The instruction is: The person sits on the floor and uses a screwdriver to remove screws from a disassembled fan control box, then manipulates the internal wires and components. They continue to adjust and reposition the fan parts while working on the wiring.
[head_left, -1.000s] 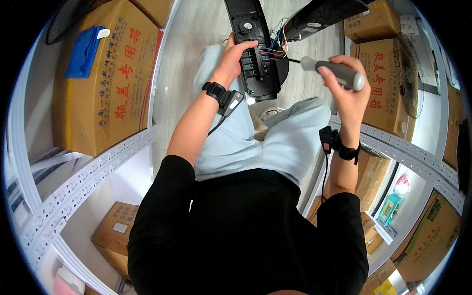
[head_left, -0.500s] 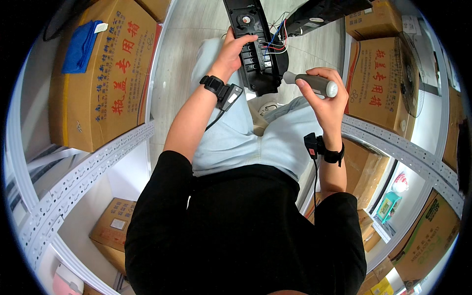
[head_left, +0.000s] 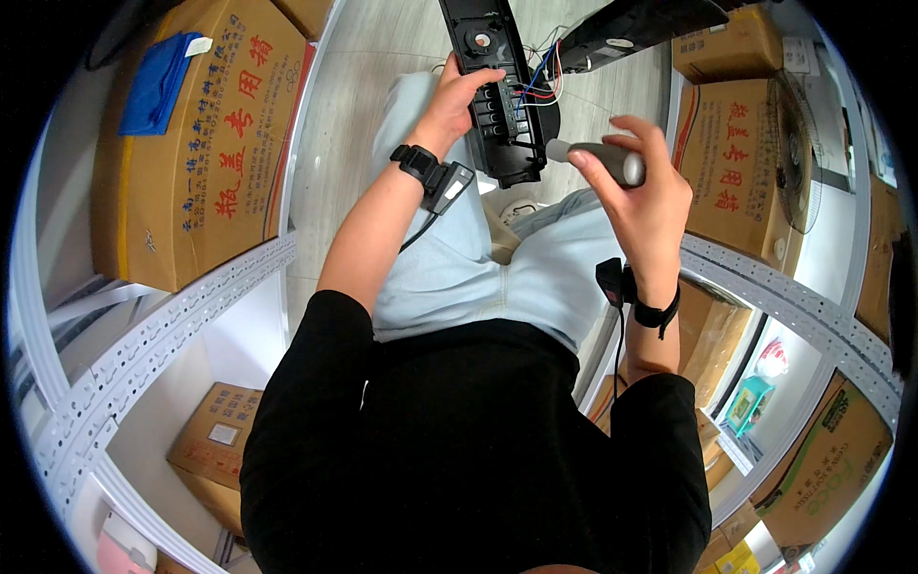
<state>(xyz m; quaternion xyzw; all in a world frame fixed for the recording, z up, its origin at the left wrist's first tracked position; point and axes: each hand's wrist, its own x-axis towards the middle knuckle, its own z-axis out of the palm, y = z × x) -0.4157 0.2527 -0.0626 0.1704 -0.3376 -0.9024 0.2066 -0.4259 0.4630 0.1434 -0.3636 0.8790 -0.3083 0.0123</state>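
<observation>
Among shelves (head_left: 784, 295) of cardboard boxes (head_left: 206, 172), left fingers (head_left: 486, 76) grip a black panel (head_left: 495, 59) beside wires (head_left: 545, 95), right fingers (head_left: 654, 143) a grey screwdriver (head_left: 607, 156).

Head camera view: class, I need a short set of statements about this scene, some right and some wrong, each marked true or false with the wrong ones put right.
1. The right hand holds a grey-handled screwdriver. True.
2. A blue cloth is on the large left cardboard box. True.
3. The left hand touches the blue cloth. False: it grips the edge of a long black housing.
4. A round wire grille stands at the picture's left edge. False: the grille is on the right, beside the right cardboard box.
5. Coloured wires show beside the black housing. True.
</observation>
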